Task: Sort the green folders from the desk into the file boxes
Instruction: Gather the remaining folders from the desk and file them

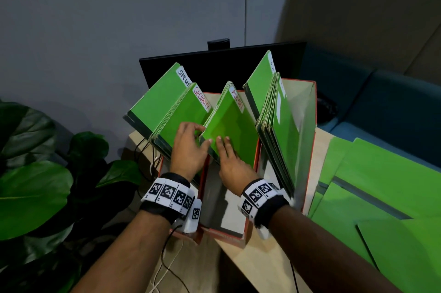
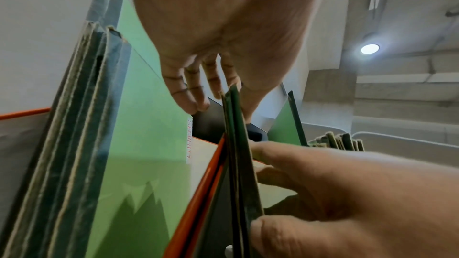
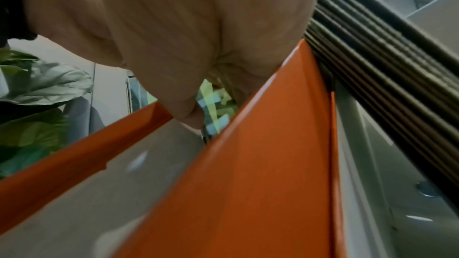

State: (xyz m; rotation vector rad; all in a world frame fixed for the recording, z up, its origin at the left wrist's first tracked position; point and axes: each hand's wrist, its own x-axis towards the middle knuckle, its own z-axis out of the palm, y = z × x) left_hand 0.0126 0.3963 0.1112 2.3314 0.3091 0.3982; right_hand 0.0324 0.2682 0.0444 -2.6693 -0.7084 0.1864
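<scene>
Reaching forward side by side, both arms wear black bands with black-and-white square tags at the wrists. The left hand [image 1: 188, 149] is at the near left edge of the ADMIN folders [image 1: 229, 123]. Its fingers curl around that edge with the thumb on the front, so it pinches the stack. The right hand [image 1: 230, 161] lies flat on the green front of the same stack, fingers straight and pointing away, holding nothing. These folders stand tilted in the middle file box [image 1: 249, 233], which has orange edges. Just to the left, the SECURITY folders [image 1: 181, 116] lean in the left file box [image 1: 164, 166]. To the right, more green folders [image 1: 281, 130] stand in the right file box [image 1: 307, 111]. Loose green folders [image 1: 381, 197] lie flat on the desk [image 1: 262, 264], off to the right. A leafy plant [image 1: 35, 185] sits on the left. Behind the boxes is a black monitor [image 1: 214, 65].
</scene>
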